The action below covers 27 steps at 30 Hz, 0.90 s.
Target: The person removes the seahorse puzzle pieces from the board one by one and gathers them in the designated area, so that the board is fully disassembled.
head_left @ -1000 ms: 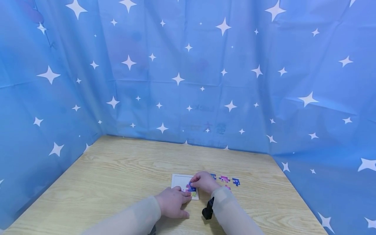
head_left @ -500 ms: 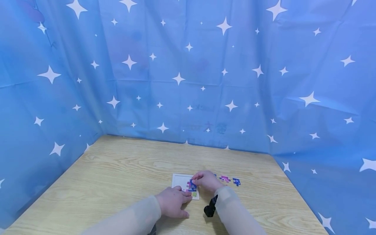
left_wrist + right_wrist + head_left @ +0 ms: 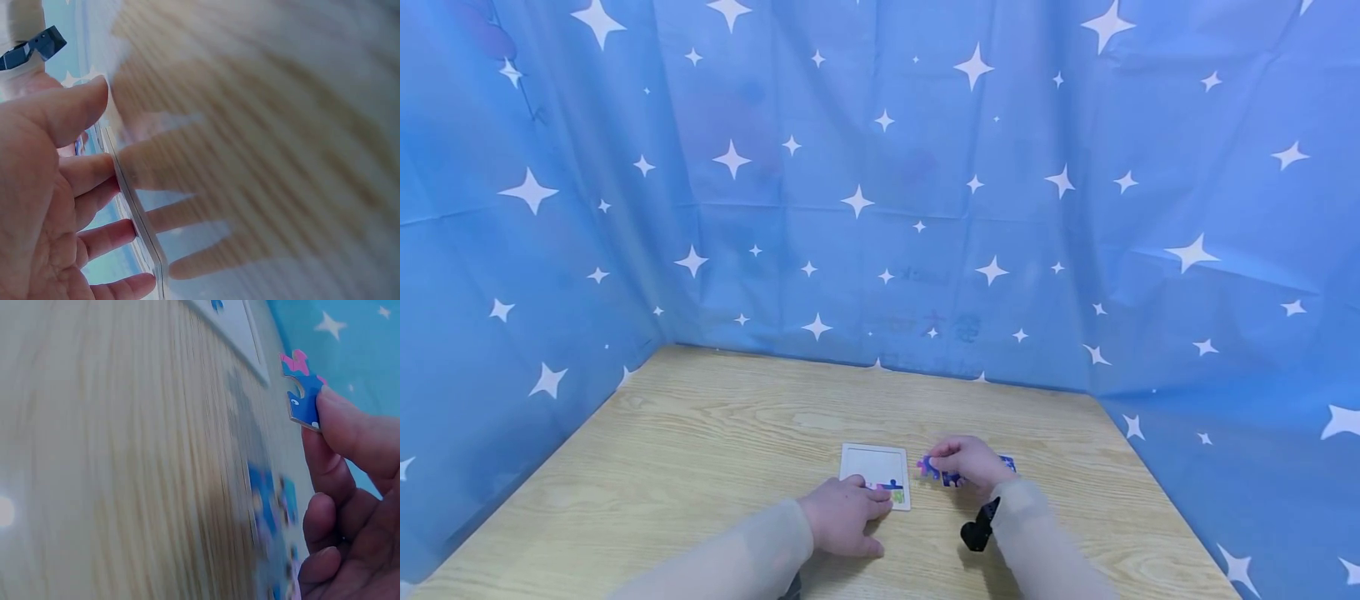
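My right hand (image 3: 973, 463) pinches a blue and pink jigsaw piece (image 3: 304, 400) between thumb and forefinger, raised over the table to the right of the puzzle tray. The white square tray (image 3: 872, 465) has a few fitted pieces along its near side, one with a blue knob and one yellow-green (image 3: 897, 496). My left hand (image 3: 844, 518) lies at the tray's near left, fingers extended over its edge and hiding that corner. In the left wrist view the straight fingertips touch the tray's side (image 3: 140, 219).
Loose jigsaw pieces lie under and beyond the right hand, including a dark blue one (image 3: 952, 480) and another blue one (image 3: 1008, 461). They are blurred in the right wrist view. A starry blue curtain (image 3: 880, 233) encloses the wooden table (image 3: 737, 417).
My right hand has lifted the blue and pink jigsaw piece off the tray and moved right with it, over the loose pieces. The left hand has stayed in place.
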Tool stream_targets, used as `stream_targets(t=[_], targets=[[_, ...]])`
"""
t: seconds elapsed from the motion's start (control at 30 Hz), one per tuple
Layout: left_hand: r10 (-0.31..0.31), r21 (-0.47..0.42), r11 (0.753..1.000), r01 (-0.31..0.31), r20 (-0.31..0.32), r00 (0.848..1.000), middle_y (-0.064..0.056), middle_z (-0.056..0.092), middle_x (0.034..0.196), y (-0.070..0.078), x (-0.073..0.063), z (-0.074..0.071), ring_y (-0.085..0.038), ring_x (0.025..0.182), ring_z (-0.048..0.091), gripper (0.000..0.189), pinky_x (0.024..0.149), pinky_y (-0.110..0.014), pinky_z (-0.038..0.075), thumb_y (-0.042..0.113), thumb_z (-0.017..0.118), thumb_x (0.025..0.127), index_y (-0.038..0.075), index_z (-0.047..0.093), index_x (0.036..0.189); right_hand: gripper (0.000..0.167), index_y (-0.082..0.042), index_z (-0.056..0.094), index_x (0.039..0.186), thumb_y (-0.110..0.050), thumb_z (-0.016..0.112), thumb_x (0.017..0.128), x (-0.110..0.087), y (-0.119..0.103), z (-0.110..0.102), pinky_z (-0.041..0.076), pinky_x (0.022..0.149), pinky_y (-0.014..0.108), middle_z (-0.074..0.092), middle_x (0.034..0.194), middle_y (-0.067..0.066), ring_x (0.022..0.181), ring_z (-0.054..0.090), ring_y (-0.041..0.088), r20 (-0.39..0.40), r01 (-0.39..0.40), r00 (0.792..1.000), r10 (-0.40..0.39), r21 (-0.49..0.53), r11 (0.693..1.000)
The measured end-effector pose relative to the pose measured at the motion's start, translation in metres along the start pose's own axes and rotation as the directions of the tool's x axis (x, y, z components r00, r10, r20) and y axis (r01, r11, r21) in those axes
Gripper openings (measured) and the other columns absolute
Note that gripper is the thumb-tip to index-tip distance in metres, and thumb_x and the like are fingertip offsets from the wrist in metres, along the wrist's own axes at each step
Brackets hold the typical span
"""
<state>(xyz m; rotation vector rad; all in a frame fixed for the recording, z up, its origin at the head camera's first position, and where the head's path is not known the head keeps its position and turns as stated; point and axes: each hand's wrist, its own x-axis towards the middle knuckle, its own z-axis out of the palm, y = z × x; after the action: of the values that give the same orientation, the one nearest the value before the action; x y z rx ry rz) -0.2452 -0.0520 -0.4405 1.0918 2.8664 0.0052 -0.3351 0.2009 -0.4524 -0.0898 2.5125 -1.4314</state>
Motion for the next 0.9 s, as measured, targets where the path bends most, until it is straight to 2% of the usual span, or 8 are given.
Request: stream_targets(t=[0.1,0.2,0.33,0.47,0.6,0.9], targets=[[-0.006,0.006,1.0,0.006,-0.003,1.0,0.014,0.046,0.143,0.002,0.0,-0.001,-0.014,0.12,0.047,0.064,0.094,-0.039,0.048,0.062,0.059,0.084,0.028,0.053,0.139,0.012,-0.007,0.069,0.097,-0.016,0.069,0.089,-0.005,0.008,-0.015,0.039,0.052,0.028,0.064,0.088,0.005,0.06,0.046,0.016,0.008,-0.003,1.0,0.002,0.021,1.0],[-0.013,0.007,1.0,0.013,-0.002,1.0,0.014,0.046,0.143,0.003,-0.001,-0.002,-0.014,0.122,0.047,0.064,0.095,-0.04,0.047,0.062,0.059,0.084,0.028,0.053,0.139,0.014,-0.004,0.067,0.101,-0.014,0.067,0.09,-0.009,0.017,-0.031,0.04,0.047,0.029,0.064,0.085,0.006,0.053,0.044,0.015,0.027,0.008,1.0,-0.008,0.023,1.0],[-0.015,0.004,1.0,0.015,0.0,1.0,0.014,0.046,0.143,0.004,-0.001,-0.002,-0.014,0.122,0.046,0.064,0.095,-0.041,0.047,0.061,0.059,0.085,0.029,0.052,0.139,0.011,-0.003,0.068,0.098,-0.01,0.067,0.09,-0.016,0.024,-0.049,0.049,0.065,0.035,0.065,0.096,0.007,0.072,0.056,0.018,-0.003,0.011,1.0,-0.011,-0.019,1.0],[-0.014,0.0,1.0,0.014,0.003,1.0,0.015,0.046,0.143,0.004,-0.001,-0.002,-0.014,0.121,0.047,0.063,0.094,-0.038,0.047,0.061,0.059,0.085,0.029,0.052,0.139,0.011,-0.004,0.069,0.095,-0.011,0.07,0.087,-0.024,0.028,-0.066,0.045,0.085,0.042,0.064,0.103,0.006,0.094,0.055,0.021,-0.053,-0.003,0.999,-0.002,-0.094,0.996],[-0.013,-0.003,1.0,0.013,0.002,1.0,0.014,0.046,0.143,0.004,-0.001,-0.002,-0.014,0.12,0.047,0.063,0.094,-0.038,0.047,0.061,0.059,0.084,0.028,0.053,0.139,0.013,-0.002,0.069,0.096,-0.012,0.07,0.087,-0.029,0.035,-0.081,0.042,0.087,0.047,0.062,0.097,0.007,0.093,0.054,0.023,-0.061,-0.029,0.998,0.022,-0.109,0.994],[-0.007,0.007,1.0,0.007,0.003,1.0,0.014,0.047,0.143,0.003,-0.001,-0.004,-0.014,0.119,0.047,0.063,0.093,-0.038,0.048,0.06,0.06,0.084,0.028,0.054,0.138,0.009,-0.004,0.069,0.089,-0.012,0.07,0.087,-0.032,0.057,-0.097,0.041,0.081,0.042,0.062,0.091,0.005,0.087,0.052,0.022,-0.073,-0.067,0.996,0.055,-0.187,0.98]])
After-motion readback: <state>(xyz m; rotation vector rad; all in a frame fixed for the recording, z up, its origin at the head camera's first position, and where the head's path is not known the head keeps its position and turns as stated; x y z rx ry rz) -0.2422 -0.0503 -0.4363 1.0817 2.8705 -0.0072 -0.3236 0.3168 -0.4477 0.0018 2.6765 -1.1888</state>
